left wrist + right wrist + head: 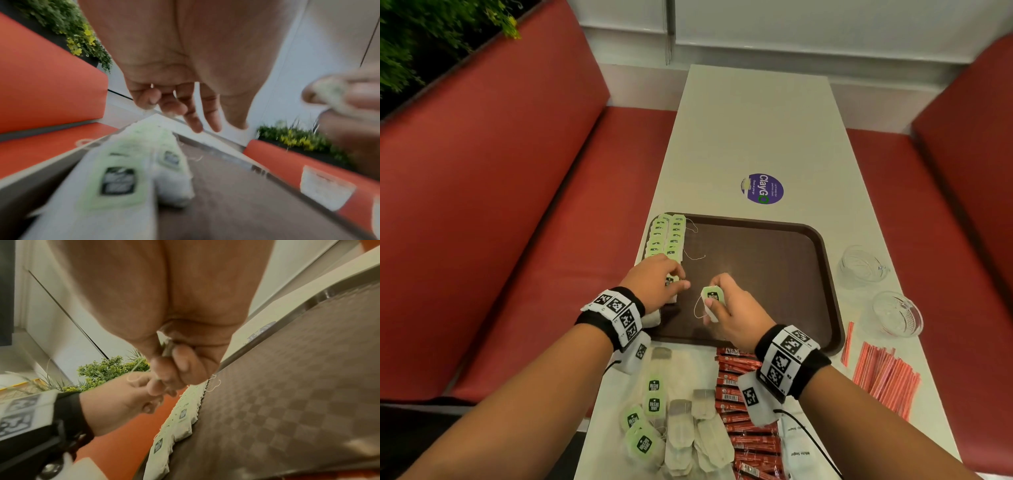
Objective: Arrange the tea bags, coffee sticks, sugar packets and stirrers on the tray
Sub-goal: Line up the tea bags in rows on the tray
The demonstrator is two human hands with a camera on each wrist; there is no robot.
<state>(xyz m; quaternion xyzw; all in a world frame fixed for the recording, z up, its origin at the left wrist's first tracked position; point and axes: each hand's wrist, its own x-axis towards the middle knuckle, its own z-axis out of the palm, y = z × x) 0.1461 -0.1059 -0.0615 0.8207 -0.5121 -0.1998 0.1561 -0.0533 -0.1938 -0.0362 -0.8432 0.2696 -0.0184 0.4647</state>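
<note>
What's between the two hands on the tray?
Head view: only bare tray between left hand and right hand, plus the string loop hanging from the tea bag the right hand pinches.

On my feed the tabletop (750, 130) is long, narrow and off-white. A brown tray (763, 260) sits on its near half, reaching almost from edge to edge. Just beyond the tray a round purple sticker (762, 188) lies flat. Right of the tray I see two clear glass dishes (859, 265), one behind the other. Nearer me is a fanned pile of red-striped stirrers (887, 380), with one lying apart beside the tray's corner. Along the near edge, left to right: loose tea bags (674, 431), red coffee sticks (750, 438), white sugar packets (796, 448).
</note>
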